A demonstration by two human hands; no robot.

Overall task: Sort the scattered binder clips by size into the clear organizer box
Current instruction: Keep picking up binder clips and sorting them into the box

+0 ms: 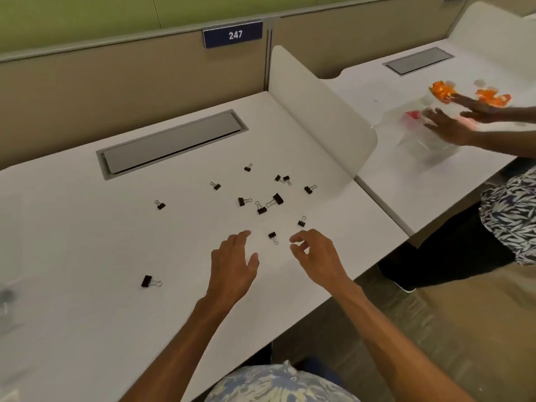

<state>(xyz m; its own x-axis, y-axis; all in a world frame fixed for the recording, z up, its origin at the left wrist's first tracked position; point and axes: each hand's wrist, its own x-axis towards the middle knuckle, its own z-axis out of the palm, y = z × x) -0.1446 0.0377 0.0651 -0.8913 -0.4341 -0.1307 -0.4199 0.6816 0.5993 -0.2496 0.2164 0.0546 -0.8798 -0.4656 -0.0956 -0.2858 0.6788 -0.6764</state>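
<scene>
Several black binder clips lie scattered on the white desk (87,227). One small clip (272,235) lies between my two hands. My left hand (232,265) hovers just left of it, fingers spread, holding nothing. My right hand (316,256) is to its right with fingers curled and apart, also empty. A larger clip (278,198) sits in the central cluster, and another large clip (147,281) lies alone at the near left. A blurred clear object (7,303) shows at the left edge; I cannot tell what it is.
A grey cable hatch (171,143) is set into the desk's far side. A white divider (313,111) bounds the desk on the right. On the neighbouring desk another person's hands (452,123) move over a clear box (432,146) and orange pieces (441,91).
</scene>
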